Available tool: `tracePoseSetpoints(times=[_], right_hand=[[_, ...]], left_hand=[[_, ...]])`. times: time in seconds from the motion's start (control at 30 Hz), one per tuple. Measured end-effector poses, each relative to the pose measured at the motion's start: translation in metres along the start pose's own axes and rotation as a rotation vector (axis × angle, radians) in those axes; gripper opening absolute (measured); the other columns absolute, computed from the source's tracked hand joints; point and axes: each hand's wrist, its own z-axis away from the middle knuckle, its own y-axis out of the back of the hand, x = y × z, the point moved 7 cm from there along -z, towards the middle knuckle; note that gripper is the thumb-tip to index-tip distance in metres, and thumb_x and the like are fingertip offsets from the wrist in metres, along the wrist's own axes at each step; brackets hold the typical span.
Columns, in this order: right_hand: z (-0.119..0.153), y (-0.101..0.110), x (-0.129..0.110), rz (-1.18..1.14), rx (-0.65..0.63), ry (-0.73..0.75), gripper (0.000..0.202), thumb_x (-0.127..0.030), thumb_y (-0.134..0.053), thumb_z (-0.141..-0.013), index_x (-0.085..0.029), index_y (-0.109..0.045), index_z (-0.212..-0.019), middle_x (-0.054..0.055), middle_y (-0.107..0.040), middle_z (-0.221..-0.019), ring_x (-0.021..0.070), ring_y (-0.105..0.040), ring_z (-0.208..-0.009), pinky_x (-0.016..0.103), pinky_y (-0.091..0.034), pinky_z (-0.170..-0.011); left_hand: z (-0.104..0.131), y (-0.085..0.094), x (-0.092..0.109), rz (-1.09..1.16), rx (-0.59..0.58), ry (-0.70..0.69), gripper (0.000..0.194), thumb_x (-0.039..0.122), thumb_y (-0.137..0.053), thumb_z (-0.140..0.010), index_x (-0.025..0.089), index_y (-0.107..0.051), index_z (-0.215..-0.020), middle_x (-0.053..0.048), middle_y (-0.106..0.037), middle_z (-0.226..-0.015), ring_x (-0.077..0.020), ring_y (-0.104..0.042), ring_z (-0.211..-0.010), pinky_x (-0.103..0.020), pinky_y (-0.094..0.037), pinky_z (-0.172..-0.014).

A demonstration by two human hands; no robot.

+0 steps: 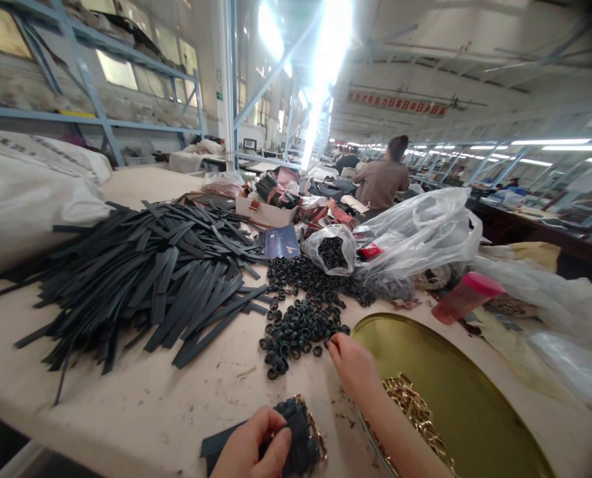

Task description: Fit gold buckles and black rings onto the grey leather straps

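Note:
My left hand [259,441] is closed on a bundle of black straps [296,425] low in the middle. Gold metal pieces [316,431] show along the bundle's right end. Further forward, my right hand [353,362] has its fingertips pinched together at the right edge of a pile of small black loops [300,325]. Whatever is between those fingertips is too small to make out. Beneath my right forearm lie several gold metal fittings [410,398] in a large gold-coloured round tray [475,385].
Long black strips [161,265] are heaped at the left beside a white sack [32,199]. Behind the loops are a bag of loops [332,252], a blue card [281,241] and clear plastic bags [420,232]. A pink-lidded cup [468,297] lies tilted near the tray. Another person [383,179] is further back.

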Motion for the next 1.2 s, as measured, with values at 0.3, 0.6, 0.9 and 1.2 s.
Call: tracePoseSetpoints(times=[0.3, 0.6, 0.9, 1.2], right_hand=[[0.104, -0.026, -0.053, -1.008, -0.459, -0.173, 0.033, -0.046, -0.049, -0.079, -0.014, -0.056, -0.073, -0.002, -0.053, -0.057, 0.0072, -0.042, -0.046, 0.020, -0.033, -0.045], [0.134, -0.020, -0.058, -1.066, -0.430, -0.197, 0.040, -0.052, -0.052, -0.076, -0.013, -0.062, -0.082, -0.003, -0.054, -0.054, 0.0053, -0.039, -0.041, 0.019, -0.027, -0.043], [0.152, -0.009, -0.059, -1.021, -0.357, -0.109, 0.037, -0.044, -0.062, -0.070, -0.019, -0.065, -0.098, 0.004, -0.067, -0.082, 0.0167, -0.058, -0.070, 0.031, -0.045, -0.067], [0.164, -0.019, -0.055, -1.215, -0.240, -0.111, 0.037, -0.045, -0.064, -0.070, -0.022, -0.066, -0.099, 0.008, -0.066, -0.104, 0.0239, -0.058, -0.099, 0.041, -0.041, -0.092]], left_hand=[[0.007, -0.003, 0.022, 0.006, 0.067, -0.061, 0.023, 0.041, -0.046, -0.076, 0.019, -0.046, -0.069, 0.007, -0.044, -0.047, -0.0083, -0.037, -0.038, -0.018, -0.027, -0.039], [0.044, 0.000, 0.025, -0.235, 0.121, -0.188, 0.019, 0.035, -0.044, -0.079, 0.020, -0.050, -0.069, 0.005, -0.051, -0.052, -0.0123, -0.045, -0.051, -0.021, -0.028, -0.049], [0.049, -0.013, 0.010, -0.016, -0.013, 0.016, 0.017, 0.037, -0.045, -0.073, 0.021, -0.041, -0.066, 0.010, -0.042, -0.038, -0.0066, -0.030, -0.029, -0.018, -0.022, -0.033], [0.056, -0.025, 0.005, 0.315, -0.056, 0.098, 0.029, 0.047, -0.050, -0.069, 0.020, -0.039, -0.064, 0.010, -0.042, -0.037, -0.0024, -0.026, -0.027, -0.015, -0.017, -0.031]])
